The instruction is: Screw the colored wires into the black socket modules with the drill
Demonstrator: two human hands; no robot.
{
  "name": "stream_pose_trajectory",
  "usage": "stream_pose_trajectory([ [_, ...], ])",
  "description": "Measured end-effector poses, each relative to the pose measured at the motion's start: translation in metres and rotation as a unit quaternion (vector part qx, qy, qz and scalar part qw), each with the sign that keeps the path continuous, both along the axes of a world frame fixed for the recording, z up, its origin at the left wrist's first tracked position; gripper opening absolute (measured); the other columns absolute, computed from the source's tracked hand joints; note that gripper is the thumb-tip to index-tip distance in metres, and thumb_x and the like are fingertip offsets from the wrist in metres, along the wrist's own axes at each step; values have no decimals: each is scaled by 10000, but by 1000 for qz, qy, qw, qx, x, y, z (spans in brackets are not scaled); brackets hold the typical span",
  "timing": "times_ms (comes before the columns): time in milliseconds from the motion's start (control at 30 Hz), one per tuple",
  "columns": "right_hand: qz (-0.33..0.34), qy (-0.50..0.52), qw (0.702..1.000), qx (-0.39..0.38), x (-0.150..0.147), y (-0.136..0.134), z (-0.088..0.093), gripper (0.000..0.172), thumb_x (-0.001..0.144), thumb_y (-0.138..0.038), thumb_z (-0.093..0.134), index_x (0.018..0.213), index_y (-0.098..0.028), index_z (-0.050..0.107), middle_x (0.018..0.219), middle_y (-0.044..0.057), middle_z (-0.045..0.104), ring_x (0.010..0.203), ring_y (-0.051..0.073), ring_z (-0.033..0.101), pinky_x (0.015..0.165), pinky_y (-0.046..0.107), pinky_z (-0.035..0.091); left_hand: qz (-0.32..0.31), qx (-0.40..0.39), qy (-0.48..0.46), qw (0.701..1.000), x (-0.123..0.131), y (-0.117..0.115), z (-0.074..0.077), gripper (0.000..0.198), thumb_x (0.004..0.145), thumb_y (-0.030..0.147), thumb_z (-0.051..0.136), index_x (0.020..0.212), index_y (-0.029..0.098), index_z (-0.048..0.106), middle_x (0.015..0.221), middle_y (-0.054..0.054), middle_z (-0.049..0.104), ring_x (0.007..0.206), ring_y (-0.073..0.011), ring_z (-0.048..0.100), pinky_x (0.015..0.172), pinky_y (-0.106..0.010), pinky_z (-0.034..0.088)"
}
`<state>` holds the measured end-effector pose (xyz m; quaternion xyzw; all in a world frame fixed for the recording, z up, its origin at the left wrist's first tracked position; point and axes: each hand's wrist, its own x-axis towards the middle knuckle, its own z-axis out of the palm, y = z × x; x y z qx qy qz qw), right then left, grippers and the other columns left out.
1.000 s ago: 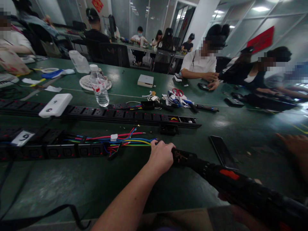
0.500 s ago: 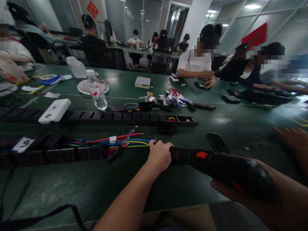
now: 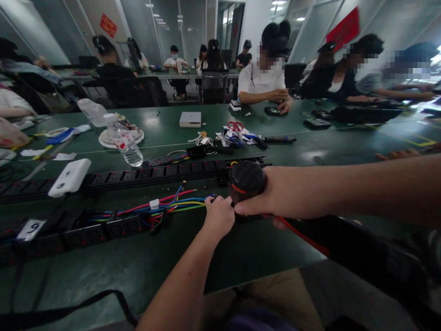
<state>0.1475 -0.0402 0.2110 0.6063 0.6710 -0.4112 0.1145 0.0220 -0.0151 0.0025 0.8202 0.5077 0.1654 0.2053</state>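
My left hand [image 3: 220,216] is closed at the ends of blue and yellow wires [image 3: 193,201], its fingertips pinching them. The wires run out of a black power strip [image 3: 93,234] with its end uncovered. My right hand [image 3: 267,195] grips a black power tool with orange accents [image 3: 246,177]. The tool's rounded end faces me, right beside my left knuckles, and its dark body reaches down to the lower right. Its working tip is hidden behind the rounded end and my left hand.
A second long socket strip [image 3: 158,171] lies behind, bearing a white box [image 3: 70,177]. Beyond are a tilted water bottle [image 3: 124,142], red-handled scissors [image 3: 236,126] and a silver box [image 3: 190,119]. A co-worker [image 3: 263,85] sits across the green table [image 3: 165,280]; a strap [image 3: 76,301] crosses the near left.
My right hand has swung up and left with the power tool, turning its rounded end towards me beside my left hand. The view has shifted right; my left hand stays at the wire ends.
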Motion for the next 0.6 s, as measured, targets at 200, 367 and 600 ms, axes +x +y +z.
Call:
stream_pose_trajectory([
  [200, -55, 2, 997, -60, 2, -3, 6, 185, 685, -138, 641, 864, -112, 673, 623, 25, 616, 566, 156, 587, 461, 221, 407, -16, -6, 12, 1000, -1, -3, 4, 208, 911, 171, 422, 921, 213, 625, 982, -39, 697, 1028, -216, 576, 1002, -457, 289],
  [367, -73, 27, 995, -58, 22, 2, 8, 244, 646, -49, 578, 859, -136, 657, 767, 27, 654, 680, 183, 644, 566, 260, 516, -40, 38, -11, 998, -3, -8, 3, 390, 895, 549, 561, 1106, 224, 601, 1094, -43, 682, 1066, -254, 564, 1017, -487, 276],
  [600, -44, 67, 993, -82, 45, 20, 6, 180, 706, -43, 577, 833, -140, 660, 761, 38, 670, 751, 166, 659, 635, 219, 550, -32, 28, 7, 999, 0, -6, -3, 485, 850, 574, 641, 1201, 245, 583, 1213, -58, 660, 1137, -264, 538, 1055, -482, 247],
])
